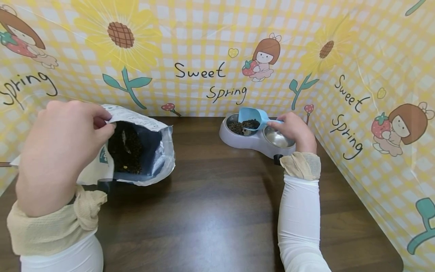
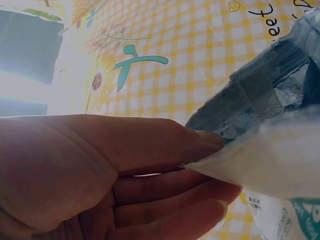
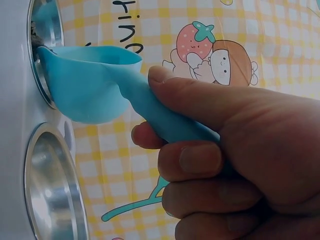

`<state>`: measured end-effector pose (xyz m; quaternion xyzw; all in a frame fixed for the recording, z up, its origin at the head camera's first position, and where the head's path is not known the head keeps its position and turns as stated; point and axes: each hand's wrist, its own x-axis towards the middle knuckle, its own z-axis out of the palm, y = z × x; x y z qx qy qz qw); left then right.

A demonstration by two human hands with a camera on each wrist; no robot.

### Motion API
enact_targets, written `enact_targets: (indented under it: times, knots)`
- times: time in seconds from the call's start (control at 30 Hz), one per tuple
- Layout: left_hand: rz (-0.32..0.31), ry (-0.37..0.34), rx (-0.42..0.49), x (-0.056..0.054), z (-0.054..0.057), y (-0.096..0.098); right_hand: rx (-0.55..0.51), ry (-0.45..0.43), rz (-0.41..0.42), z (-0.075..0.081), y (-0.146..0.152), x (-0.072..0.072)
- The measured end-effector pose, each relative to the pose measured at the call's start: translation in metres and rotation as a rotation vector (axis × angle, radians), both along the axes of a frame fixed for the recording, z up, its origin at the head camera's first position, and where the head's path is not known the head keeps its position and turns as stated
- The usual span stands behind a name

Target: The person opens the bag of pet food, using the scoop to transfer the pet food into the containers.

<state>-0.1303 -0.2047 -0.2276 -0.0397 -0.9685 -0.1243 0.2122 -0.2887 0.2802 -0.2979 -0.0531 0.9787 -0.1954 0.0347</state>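
Scoop (image 1: 261, 116) tilted over the left bowl (image 1: 232, 118)

From where I stand, the person's right hand (image 1: 295, 126) grips the blue scoop by its handle, thumb along the top, fingers curled beneath. Its mouth faces left, with dark pellets (image 1: 236, 128) in it and in the bowl; whether the lip touches the rim, I cannot tell. The right bowl (image 1: 279, 138), bare shiny metal, sits just beside it in the same pale feeder (image 1: 245, 142), near the back of the brown table (image 1: 200, 204).

Over to the left, well apart from the feeder, the left hand (image 1: 62, 147) pinches the top edge of the bag (image 1: 167, 151) between thumb and fingers. The bag gapes, showing a silvery lining and more dark pellets inside. Yellow checked cloth (image 1: 190, 41) with sunflowers hangs behind it all, and both wrists wear beige wraps (image 1: 300, 165) over white sleeves (image 1: 300, 211).
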Motion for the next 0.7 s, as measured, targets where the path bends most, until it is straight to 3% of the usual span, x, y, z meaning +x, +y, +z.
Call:
enact_targets:
  times: [0.4,0.7]
  knots:
    - [-0.006,-0.006,0.004,-0.0019,-0.0031,-0.0023,-0.004,-0.004,-0.025,0.0013,-0.0010,0.0017]
    - [-0.004,-0.025,0.007,0.0001,0.0010,0.0001,0.009,0.022,-0.019,0.0011,-0.0010,0.0017]
